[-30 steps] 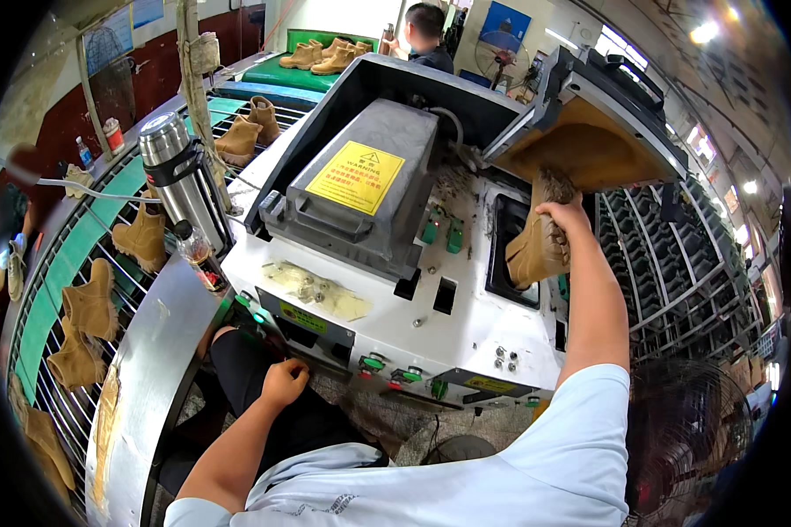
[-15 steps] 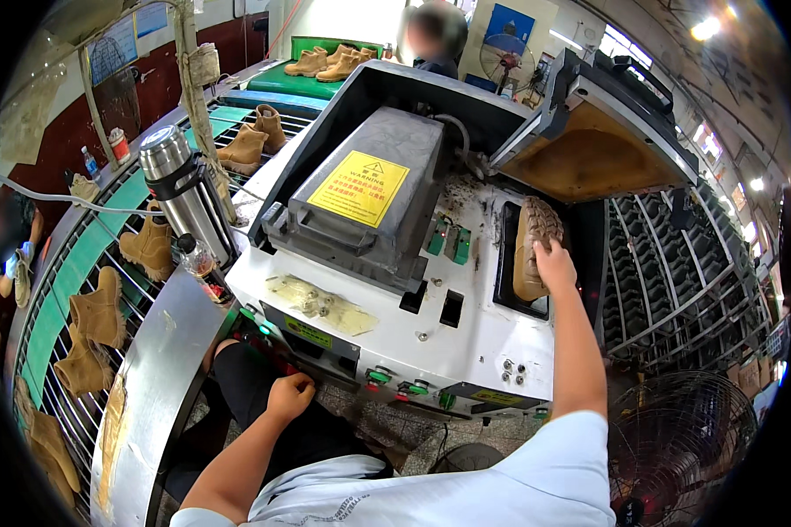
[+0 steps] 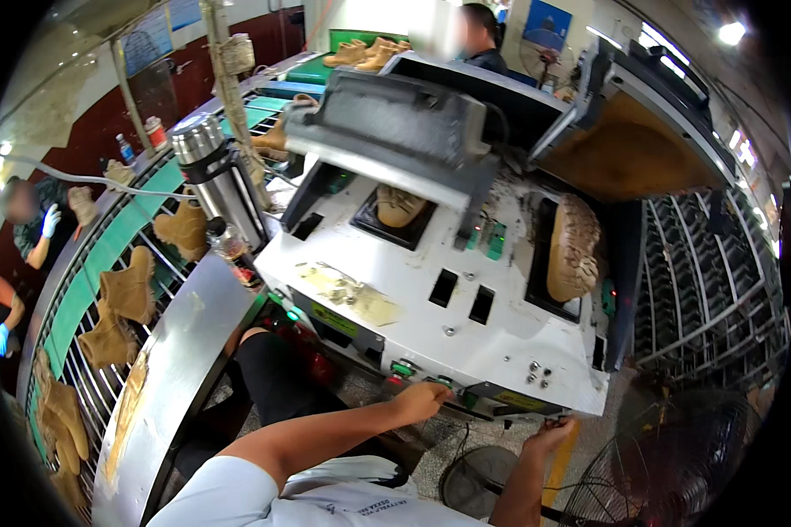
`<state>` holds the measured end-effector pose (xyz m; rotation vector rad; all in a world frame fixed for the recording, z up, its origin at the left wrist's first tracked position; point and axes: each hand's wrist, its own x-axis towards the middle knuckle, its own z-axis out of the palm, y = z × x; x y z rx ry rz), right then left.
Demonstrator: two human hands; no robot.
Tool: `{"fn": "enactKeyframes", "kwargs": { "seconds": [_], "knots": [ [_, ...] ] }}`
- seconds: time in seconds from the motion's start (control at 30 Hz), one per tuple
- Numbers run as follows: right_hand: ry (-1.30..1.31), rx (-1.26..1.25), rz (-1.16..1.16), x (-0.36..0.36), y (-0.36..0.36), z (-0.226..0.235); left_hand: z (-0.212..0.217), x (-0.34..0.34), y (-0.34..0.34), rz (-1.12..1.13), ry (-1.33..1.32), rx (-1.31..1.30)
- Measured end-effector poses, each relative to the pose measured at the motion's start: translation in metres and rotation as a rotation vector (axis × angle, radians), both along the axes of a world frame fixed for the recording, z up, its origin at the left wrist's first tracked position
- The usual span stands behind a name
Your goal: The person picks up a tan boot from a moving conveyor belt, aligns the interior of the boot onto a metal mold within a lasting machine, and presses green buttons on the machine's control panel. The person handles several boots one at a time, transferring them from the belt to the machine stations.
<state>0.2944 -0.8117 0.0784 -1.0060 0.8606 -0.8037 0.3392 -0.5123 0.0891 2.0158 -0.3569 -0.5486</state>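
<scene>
Apart, 2 hands (image 3: 423, 402) (image 3: 550, 434) at machine's edge (image 3: 492, 376).

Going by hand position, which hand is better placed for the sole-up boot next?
Probably the right hand: it is at the right front corner of the machine, on the boot's side. The left hand is farther left, by the green buttons.

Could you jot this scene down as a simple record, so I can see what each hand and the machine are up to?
Left hand: at the green controls on the machine's front
Right hand: at the machine's front edge, near its right corner
Machine: white, two stations
Left cover: tilted up; tan boot partly visible below
Right lid: open; second boot below, sole up
Left side: curved rack with more tan boots
</scene>
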Motion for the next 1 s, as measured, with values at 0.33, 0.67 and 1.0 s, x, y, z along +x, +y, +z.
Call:
{"fn": "enactKeyframes", "kwargs": {
  "seconds": [0.33,0.67,1.0],
  "knots": [
    [0.027,-1.029,1.747,0.005,0.216,0.036,-0.026,-0.052,0.185,0.862,-0.187,-0.176],
    [-0.233,-1.118,0.899,0.250,0.375,0.179,-0.057,-0.259,0.400,1.857,-0.356,-0.129],
    [0.882,-1.336,1.007,0.401,0.384,0.194,-0.059,-0.272,0.417,2.068,-0.368,0.080]
  ]
}}
